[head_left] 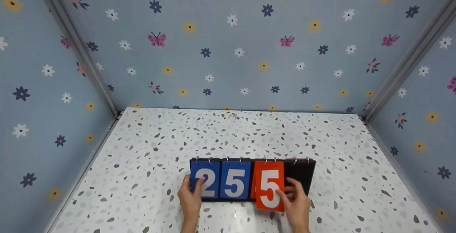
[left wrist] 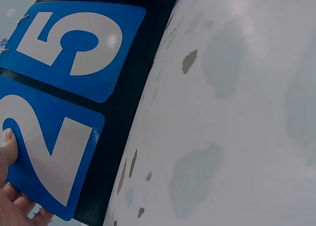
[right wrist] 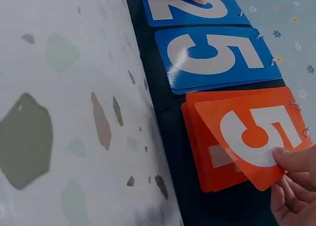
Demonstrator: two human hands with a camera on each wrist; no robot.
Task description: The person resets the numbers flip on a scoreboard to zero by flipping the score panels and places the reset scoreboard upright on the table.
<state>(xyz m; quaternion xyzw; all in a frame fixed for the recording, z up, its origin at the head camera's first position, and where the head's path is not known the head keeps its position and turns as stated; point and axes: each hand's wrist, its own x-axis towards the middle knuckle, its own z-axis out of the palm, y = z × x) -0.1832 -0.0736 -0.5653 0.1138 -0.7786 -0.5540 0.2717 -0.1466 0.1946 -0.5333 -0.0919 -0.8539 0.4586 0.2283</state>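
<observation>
My feed shows the left hand at the near left of the board and the right hand at the near right. The left hand grips the board's left end: the thumb lies on the face of the blue 2, and the other fingers pass behind. The right hand pinches the red 5 at its right edge, thumb on the front; its remaining fingers are curled.

The red 5 is lifted off its stack. Its lower edge projects nearer to me than the board's near edge. In the right wrist view I observe further red cards beneath it, with part of a white digit exposed.

The board is located on the near part of the table, about midway between left and right. Reading left to right, it carries the blue 2, the blue 5, the red 5 and a black section. Metal rings along the far edge retain the cards.

Beyond the board extends the table, white with grey speckles. Grey posts mark the far left and far right corners. The far wall is light blue, printed with flowers and butterflies.
</observation>
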